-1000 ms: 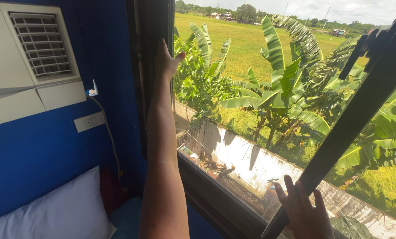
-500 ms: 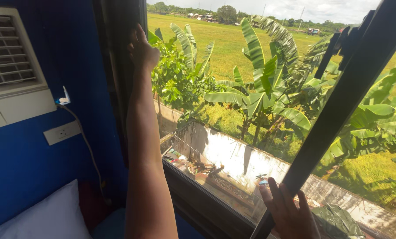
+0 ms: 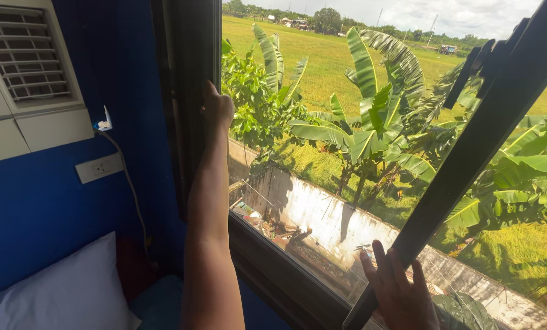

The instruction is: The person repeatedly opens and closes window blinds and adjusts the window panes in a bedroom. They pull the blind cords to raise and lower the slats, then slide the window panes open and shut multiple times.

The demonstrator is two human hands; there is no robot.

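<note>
Left hand (image 3: pixel 217 107) has slid lower down the dark window frame (image 3: pixel 191 91) than half a second ago, fingers curled on its edge; right hand (image 3: pixel 400 292) stays put, fingers spread flat against the bottom of the black sliding sash bar (image 3: pixel 469 153), which leans across the opening. Judging it, even pressure from both hands should keep the sash from jamming in its track; count: two hands, one sash bar, one air conditioner (image 3: pixel 26 73), one wall outlet (image 3: pixel 100 167), one white pillow (image 3: pixel 59 287).

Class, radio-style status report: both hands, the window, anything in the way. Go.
Left hand gripping window frame. Right hand flat on the dark sash bar, fingers spread. Pane tilted across the opening. Nothing in the way.
</note>
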